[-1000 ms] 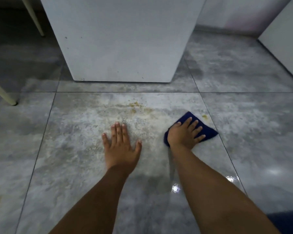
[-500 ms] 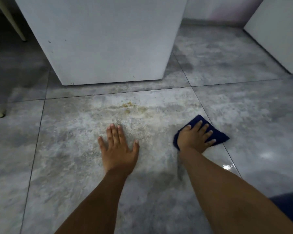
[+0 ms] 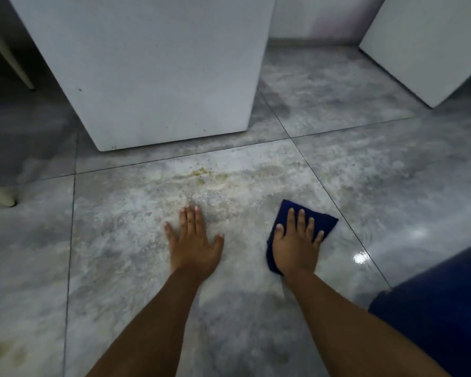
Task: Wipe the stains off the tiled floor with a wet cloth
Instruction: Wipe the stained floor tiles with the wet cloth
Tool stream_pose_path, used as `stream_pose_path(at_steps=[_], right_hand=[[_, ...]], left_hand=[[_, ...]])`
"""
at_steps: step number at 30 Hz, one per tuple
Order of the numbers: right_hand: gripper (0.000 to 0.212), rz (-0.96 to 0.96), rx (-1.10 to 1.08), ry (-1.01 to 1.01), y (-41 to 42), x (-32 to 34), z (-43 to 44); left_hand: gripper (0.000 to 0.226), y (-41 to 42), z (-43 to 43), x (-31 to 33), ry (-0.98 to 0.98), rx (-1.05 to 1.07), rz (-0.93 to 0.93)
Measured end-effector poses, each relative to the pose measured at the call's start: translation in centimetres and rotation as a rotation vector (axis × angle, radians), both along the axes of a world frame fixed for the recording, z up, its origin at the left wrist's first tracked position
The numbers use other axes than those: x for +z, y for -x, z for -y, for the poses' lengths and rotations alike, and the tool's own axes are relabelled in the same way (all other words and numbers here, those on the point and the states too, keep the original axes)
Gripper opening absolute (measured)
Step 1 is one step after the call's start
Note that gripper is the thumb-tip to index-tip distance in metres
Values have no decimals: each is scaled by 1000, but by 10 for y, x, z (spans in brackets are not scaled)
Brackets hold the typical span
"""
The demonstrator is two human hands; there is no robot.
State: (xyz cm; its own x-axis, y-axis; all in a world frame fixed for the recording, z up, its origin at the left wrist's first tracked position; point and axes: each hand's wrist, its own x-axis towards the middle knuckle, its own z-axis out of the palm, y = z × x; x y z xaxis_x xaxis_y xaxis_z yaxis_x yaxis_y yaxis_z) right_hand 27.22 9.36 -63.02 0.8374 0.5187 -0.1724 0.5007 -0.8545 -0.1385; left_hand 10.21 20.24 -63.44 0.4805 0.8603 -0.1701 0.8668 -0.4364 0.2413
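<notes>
My right hand (image 3: 295, 248) presses the cloth (image 3: 326, 221), fingers straight, right of the stain (image 3: 201, 172). My left hand (image 3: 193, 246) lies flat and empty on the floor (image 3: 120, 240), just short of that stain.

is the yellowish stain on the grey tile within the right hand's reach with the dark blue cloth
Probably yes: bare grey tile lies between the right hand, flat on the dark blue cloth, and the yellowish stain; the left hand rests beside that path.

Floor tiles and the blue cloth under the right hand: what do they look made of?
Floor tiles: likely glazed ceramic or porcelain, grey marbled pattern, glossy; the sharp light glint shows it. Blue cloth: probably microfibre or terry, matte, soft fuzzy edge; weave too small to tell.
</notes>
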Motion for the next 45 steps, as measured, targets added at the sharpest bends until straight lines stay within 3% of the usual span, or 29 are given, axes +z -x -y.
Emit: stream_pose_path(at_steps=[3,6,9,11,13,16,19,22,24,26,30,33,36,38,40,45], right_hand=[[58,17,-211,-14,-13,2,37],[58,29,-374,-16,27,4,67],[58,31,-136,19,71,1,73],[57,28,110,61,64,2,74],[57,-9,210,126,37,7,75],[57,-6,17,138,25,11,94],[65,34,-115,-14,101,8,118],[64,-26,36,-53,161,8,115],[61,-19,214,-53,153,8,101],[61,12,260,-38,125,3,95],[59,61,-95,-17,110,-6,126],[56,83,-185,-19,158,-3,135],[59,59,18,-74,198,-2,112],[59,37,196,-80,188,-2,93],[59,53,241,-77,163,-4,88],[59,100,-78,-40,157,-6,141]], left_hand=[[78,37,29,-2,-38,-50,8],[75,68,56,-4,-43,-76,-30],[76,74,60,-4,-15,-73,-88],[75,72,60,-1,-12,-71,-80],[75,72,60,0,-6,-76,-84],[75,73,59,-3,-13,-85,-81],[75,74,58,-3,-22,-92,-93],[73,75,58,1,11,-120,-81],[70,81,59,3,17,-135,-20],[68,92,59,3,-7,-110,13],[71,106,57,-3,-36,-126,-70],[72,102,57,-5,-40,-117,-80],[73,103,57,-5,-43,-113,-77],[73,104,57,-3,-47,-113,-76],[72,104,57,-2,-35,-120,-78],[72,105,55,0,-22,-132,-88]])
